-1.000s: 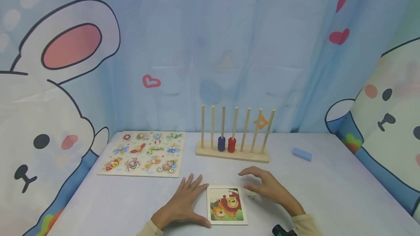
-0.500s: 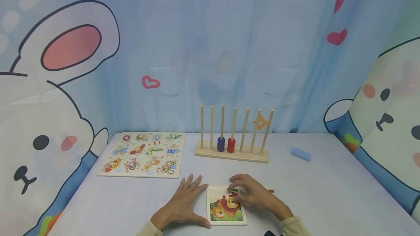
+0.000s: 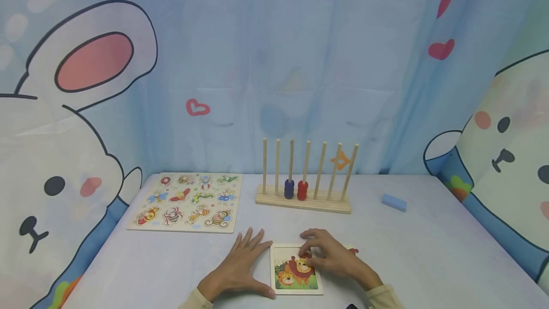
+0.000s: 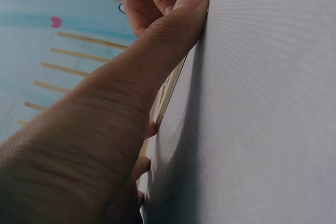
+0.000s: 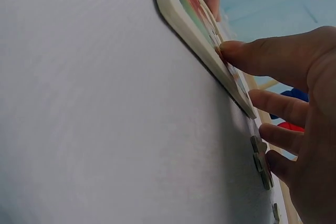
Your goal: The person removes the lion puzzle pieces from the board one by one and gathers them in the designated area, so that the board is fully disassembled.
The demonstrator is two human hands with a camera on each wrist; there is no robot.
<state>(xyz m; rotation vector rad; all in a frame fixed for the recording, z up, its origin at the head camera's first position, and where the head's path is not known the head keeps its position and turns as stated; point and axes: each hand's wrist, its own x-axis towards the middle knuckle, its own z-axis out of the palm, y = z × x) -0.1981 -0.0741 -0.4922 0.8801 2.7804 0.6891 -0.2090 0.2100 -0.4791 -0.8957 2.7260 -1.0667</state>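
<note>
A small wooden jigsaw puzzle (image 3: 296, 280) with a lion picture lies flat at the front of the table. My left hand (image 3: 240, 266) is spread along its left side, with thumb and forefinger touching the frame's corners. In the left wrist view, the left thumb (image 4: 191, 3) rests against the frame's edge. My right hand (image 3: 332, 256) reaches over the puzzle's right side. Its thumb and forefinger pinch a reddish puzzle piece (image 3: 306, 255) in the upper right of the picture, mostly covered by the fingers. The upper left of the board shows pale backing.
Loose puzzle pieces (image 5: 260, 162) lie under and beyond the right hand; one (image 3: 353, 251) shows red. Behind stand a wooden peg rack (image 3: 274, 199) with blue and red beads, an insect peg board (image 3: 184, 209) at left, and a blue block (image 3: 393, 202) at right.
My right hand has come left from beside the puzzle to its upper right, bringing a piece. The piece was tilted half a second ago and now sits lower. The left hand has stayed put.
</note>
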